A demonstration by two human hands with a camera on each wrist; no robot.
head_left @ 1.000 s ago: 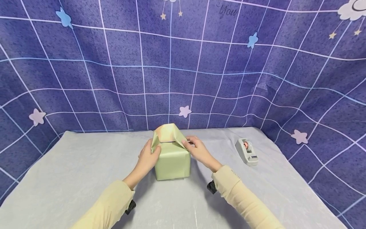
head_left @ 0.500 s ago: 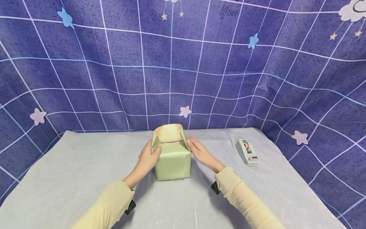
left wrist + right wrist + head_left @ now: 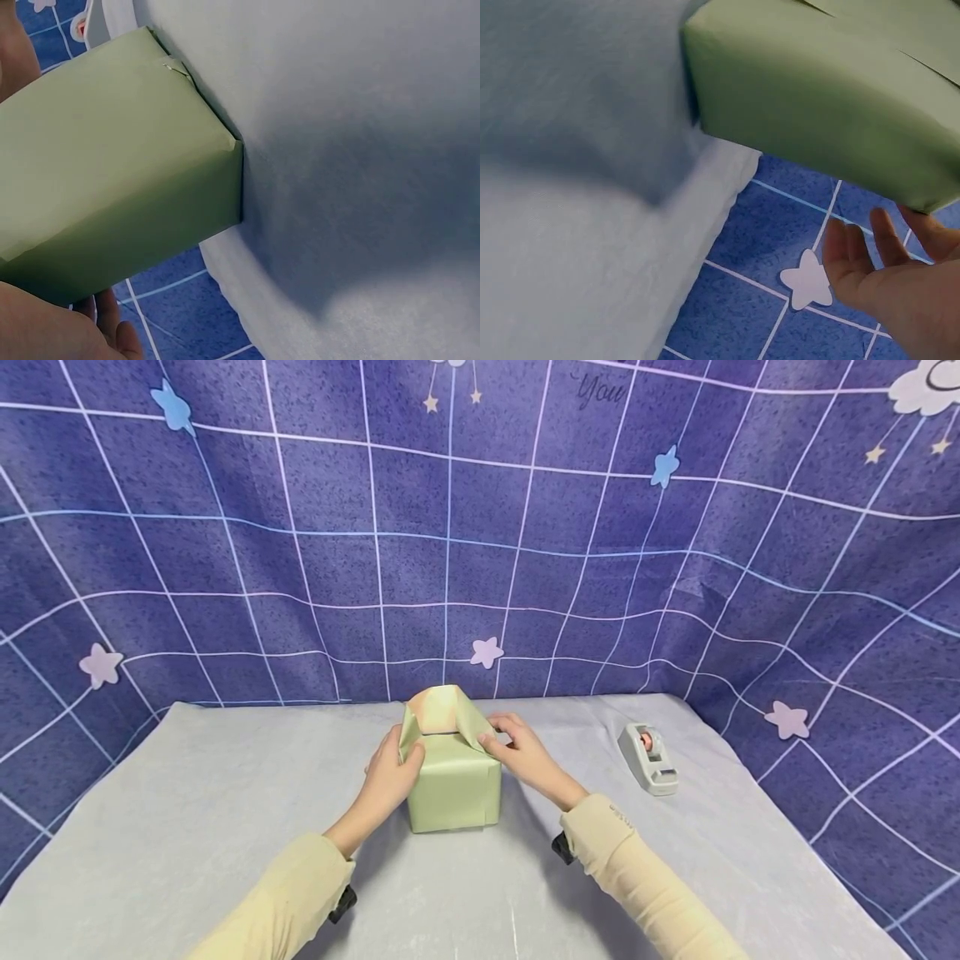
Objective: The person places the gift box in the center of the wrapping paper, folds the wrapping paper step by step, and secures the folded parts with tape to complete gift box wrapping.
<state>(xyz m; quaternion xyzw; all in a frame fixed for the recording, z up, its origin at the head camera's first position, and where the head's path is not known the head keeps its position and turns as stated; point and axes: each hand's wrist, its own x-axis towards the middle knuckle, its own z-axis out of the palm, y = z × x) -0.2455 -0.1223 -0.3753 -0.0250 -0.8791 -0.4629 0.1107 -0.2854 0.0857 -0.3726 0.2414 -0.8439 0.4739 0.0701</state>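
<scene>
A box wrapped in light green paper (image 3: pixel 453 793) stands upright on the table, its paper rising unfolded above the top with a pale inner side. My left hand (image 3: pixel 390 767) holds its upper left side, thumb on the near face and fingers round the side. At the upper right, my right hand (image 3: pixel 525 756) pinches the paper flap (image 3: pixel 471 722) between thumb and fingers, and the flap leans inward. The left wrist view shows the box (image 3: pixel 127 150) from its near side, with a taped seam low down. In the right wrist view, the other fingers of my right hand (image 3: pixel 900 292) are spread loosely.
A grey tape dispenser (image 3: pixel 648 758) with a pink core stands to the right on the table. Pale grey cloth covers the table (image 3: pixel 225 793). Behind and to the right hangs a dark blue curtain (image 3: pixel 525 568) with grid lines and stars.
The right flap leaned inward a second ago, stood upright half a second ago, and leans inward again now, moved by my right hand. My left hand and the box have barely moved.
</scene>
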